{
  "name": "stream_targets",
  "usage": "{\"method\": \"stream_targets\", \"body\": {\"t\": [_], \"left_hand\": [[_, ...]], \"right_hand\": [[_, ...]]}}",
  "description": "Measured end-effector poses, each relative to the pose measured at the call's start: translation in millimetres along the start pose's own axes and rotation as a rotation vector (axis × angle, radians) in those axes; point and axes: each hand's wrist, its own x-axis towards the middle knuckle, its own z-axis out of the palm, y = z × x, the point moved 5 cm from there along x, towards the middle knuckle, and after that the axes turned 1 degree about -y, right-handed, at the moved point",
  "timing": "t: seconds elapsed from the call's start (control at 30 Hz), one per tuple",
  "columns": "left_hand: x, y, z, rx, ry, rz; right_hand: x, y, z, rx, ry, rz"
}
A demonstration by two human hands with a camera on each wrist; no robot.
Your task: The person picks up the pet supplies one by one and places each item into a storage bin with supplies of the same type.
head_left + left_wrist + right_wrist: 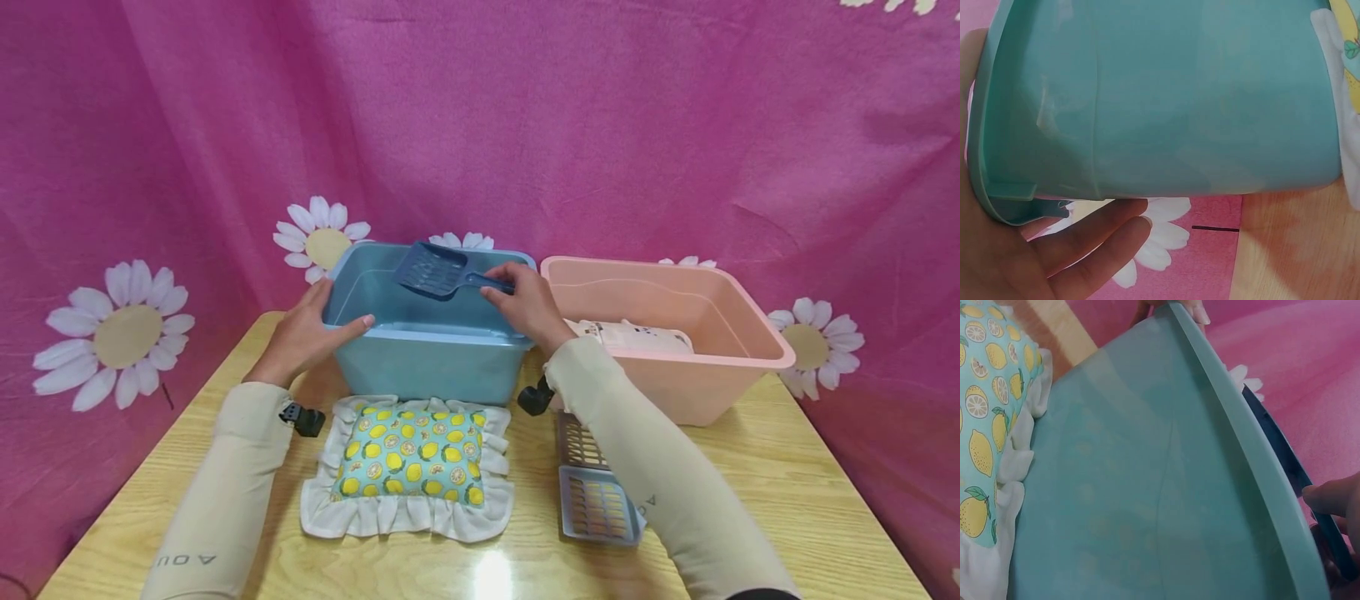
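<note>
A blue litter box [431,362] stands on the table. My left hand [303,331] grips its left front corner, thumb over the front rim and fingers along the left side. In the left wrist view, fingers [1107,247] reach along the outside below the rim. My right hand [525,302] pinches the handle of a dark blue slotted litter scoop [435,271] between thumb and fingers. The scoop is over the opening of the box, its head towards the left. In the right wrist view, the scoop [1279,440] shows partly behind the rim.
A pink box [720,387] stands at the right with a pale printed packet [637,337] inside. A lemon-print cushion [412,454] with white ruffles lies in front of the blue box. A grey-blue slotted tray-like piece [600,537] and a brownish slotted piece [579,442] lie near my right forearm.
</note>
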Motion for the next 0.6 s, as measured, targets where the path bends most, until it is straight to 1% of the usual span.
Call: {"method": "stream_targets", "body": {"t": [0.13, 0.27, 0.47, 0.6], "left_hand": [[-1.1, -0.2, -0.5, 0.004, -0.011, -0.007], [-2.2, -0.9, -0.1, 0.008, -0.014, -0.014], [-1.7, 1.5, 0.4, 0.003, -0.012, -0.006], [-0.2, 2.1, -0.3, 0.001, 0.000, -0.002]], "right_hand": [[-0.2, -0.7, 3.3, -0.030, 0.011, -0.033], [-1.6, 0.6, 7.5, -0.072, 0.021, -0.044], [-4.2, 1.1, 9.8, -0.109, 0.021, -0.018], [-4.6, 1.0, 9.6, -0.127, 0.019, -0.006]]}}
